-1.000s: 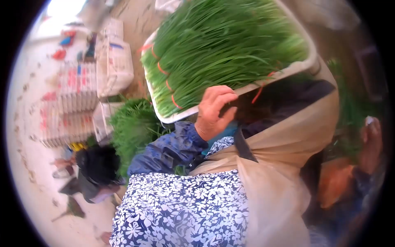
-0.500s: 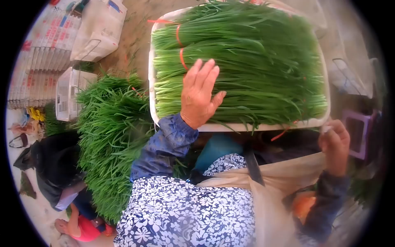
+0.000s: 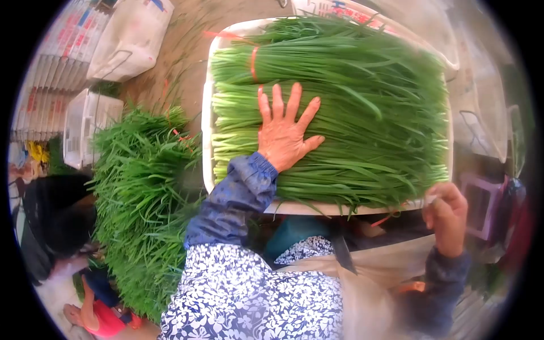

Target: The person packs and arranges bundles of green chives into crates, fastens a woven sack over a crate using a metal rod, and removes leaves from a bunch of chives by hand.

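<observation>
Bundles of long green stalks fill a white tub, their pale ends to the left, some tied with red bands. My left hand lies flat on the bundles near their pale ends, fingers spread. Beside the tub's lower right corner is my right hand, its fingers pinched together around something small and whitish that I cannot make out. A red strip hangs over the tub's near rim.
A large heap of green stalks is left of the tub. White crates and stacked boxes stand farther left. A person in black and one in pink are at the lower left. A purple frame is at right.
The view has swung over the tub. My left hand has moved from its near edge onto the stalks and spread its fingers. My right hand has come up beside the tub's corner.
</observation>
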Motion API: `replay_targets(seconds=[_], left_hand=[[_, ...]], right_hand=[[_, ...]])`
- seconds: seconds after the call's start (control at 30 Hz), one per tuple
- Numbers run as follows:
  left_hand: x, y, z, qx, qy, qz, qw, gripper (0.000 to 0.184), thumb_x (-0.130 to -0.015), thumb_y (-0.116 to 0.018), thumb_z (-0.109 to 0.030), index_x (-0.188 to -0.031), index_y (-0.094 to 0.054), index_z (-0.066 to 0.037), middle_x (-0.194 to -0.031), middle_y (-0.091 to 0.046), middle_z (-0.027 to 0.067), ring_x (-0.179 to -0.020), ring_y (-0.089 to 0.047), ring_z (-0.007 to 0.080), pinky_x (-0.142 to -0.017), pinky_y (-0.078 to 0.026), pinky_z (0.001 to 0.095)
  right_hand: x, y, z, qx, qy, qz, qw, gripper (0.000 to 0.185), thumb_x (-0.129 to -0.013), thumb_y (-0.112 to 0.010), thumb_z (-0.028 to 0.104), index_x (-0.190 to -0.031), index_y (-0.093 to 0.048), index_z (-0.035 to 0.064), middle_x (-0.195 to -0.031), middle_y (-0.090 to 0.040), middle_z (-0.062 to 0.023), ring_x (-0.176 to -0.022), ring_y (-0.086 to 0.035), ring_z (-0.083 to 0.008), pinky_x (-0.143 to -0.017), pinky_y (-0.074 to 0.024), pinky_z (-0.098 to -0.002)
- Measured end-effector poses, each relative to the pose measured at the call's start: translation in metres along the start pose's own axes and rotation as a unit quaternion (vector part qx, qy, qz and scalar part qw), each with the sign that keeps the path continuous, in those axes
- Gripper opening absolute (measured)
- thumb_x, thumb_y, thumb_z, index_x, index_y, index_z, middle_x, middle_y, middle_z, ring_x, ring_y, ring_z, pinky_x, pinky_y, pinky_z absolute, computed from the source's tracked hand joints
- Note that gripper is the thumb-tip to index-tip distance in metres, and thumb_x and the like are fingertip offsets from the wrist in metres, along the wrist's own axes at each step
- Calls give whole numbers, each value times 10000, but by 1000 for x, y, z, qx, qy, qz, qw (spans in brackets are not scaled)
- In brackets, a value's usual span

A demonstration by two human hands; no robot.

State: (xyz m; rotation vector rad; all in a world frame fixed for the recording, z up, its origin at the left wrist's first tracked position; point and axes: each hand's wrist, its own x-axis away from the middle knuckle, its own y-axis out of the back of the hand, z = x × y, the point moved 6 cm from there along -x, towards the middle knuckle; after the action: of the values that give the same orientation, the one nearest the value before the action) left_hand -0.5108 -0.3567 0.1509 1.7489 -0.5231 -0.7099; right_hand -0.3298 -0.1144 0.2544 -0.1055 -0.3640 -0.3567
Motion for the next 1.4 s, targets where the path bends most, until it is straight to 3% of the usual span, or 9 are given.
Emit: replay_targets(seconds=[0.23, 0.4, 0.47, 0.5, 0.77, 0.87, 0.97, 1.2, 1.4], left_hand=[[-6, 43, 22, 132, 18, -49, 990, 691, -813, -491, -573, -1355, -384, -158, -1402, -344, 152, -1283, -282, 415, -1060, -158, 531], [-65, 73, 111, -92, 7, -220, 971, 562, -872, -479, -428, -1272, -438, -35, -1284, -467, 155, -1210, -387, 346, -990, -306, 431], [-76, 26, 145, -45, 93, -4, 995, 605, -884, -444, -468, -1302, -416, -31, -1324, -431, 173, -1231, -369, 360, -1006, -278, 440], [-68, 15, 144, -45, 94, -1, 995, 605, -884, -444, -468, -1302, -416, -31, -1324, -431, 173, -1231, -369, 360, -1006, -278, 440], [-44, 10, 123, -126, 92, -108, 982, 670, -887, -359, -550, -1337, -376, -54, -1371, -379, 147, -1264, -312, 375, -1037, -222, 461], [-42, 12, 126, -56, 99, -142, 983, 681, -891, -356, -548, -1350, -353, -44, -1380, -366, 154, -1274, -300, 379, -1044, -210, 468], [-39, 18, 124, 2, 113, -159, 981, 672, -889, -423, -475, -1357, -309, -7, -1376, -365, 160, -1276, -300, 377, -1047, -206, 480], [-40, 21, 122, 43, 109, -193, 974, 696, -781, -581, -282, -1345, -299, 13, -1342, -396, 166, -1258, -325, 368, -1056, -213, 491], [-39, 20, 121, 47, 108, -207, 971, 678, -782, -575, -284, -1340, -312, -4, -1328, -411, 154, -1234, -345, 375, -1038, -239, 501]], right_hand=[[-16, -56, 24, 39, -1, 101, 994, 46, -823, -528, 6, -854, -558, -8, -712, -562, -36, -488, -480, -65, -447, -385, -192], [-41, -79, 42, 144, 46, 144, 978, 42, -837, -537, 31, -838, -551, -9, -698, -556, -12, -498, -474, -36, -429, -374, -177], [-51, -91, 48, 130, 50, 132, 981, 49, -836, -541, 40, -825, -547, -7, -678, -551, 4, -499, -462, -30, -434, -361, -173], [-58, -94, 52, 138, 85, 114, 980, 47, -837, -538, 39, -821, -546, -4, -671, -550, 7, -496, -456, -28, -437, -356, -173], [-153, -194, 77, 267, 429, 101, 857, 76, -765, -552, 44, -827, -542, 1, -678, -575, -120, -580, -562, -226, -543, -439, -337], [-193, -236, 65, 332, 487, 81, 804, 77, -793, -567, 67, -862, -570, 32, -711, -587, -81, -637, -581, -169, -582, -455, -294], [-222, -271, 43, 388, 529, 71, 751, 149, -750, -601, 170, -779, -536, 39, -794, -586, -139, -686, -601, -315, -599, -474, -399], [-236, -290, 13, 511, 553, 70, 654, 75, -757, -588, 135, -810, -557, 92, -810, -561, -64, -650, -584, -294, -583, -463, -392], [-222, -288, 13, 487, 548, 118, 670, 25, -679, -597, 133, -672, -604, 110, -756, -532, -61, -691, -586, -251, -658, -422, -392]])
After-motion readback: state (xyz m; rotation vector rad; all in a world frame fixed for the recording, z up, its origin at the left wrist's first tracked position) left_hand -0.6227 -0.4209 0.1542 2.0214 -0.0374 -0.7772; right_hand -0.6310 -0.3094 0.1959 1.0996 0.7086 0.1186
